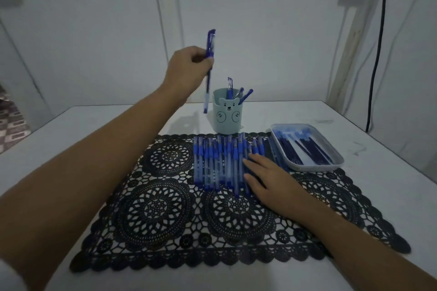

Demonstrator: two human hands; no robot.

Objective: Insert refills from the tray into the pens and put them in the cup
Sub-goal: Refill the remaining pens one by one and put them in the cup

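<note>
Likely a plain room at home: a white table (94, 130) stands against bare white walls (272, 30). On the table lie a black lace mat (165, 208) and a bear-faced cup (227, 118) (a household touch). Left of the table are patterned floor tiles (11, 120); right of it hangs a black cable (378, 54).

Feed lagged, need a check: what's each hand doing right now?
Left hand: grips a pen, raised beside the cup.
Right hand: open, fingers resting on the pen row.
</note>
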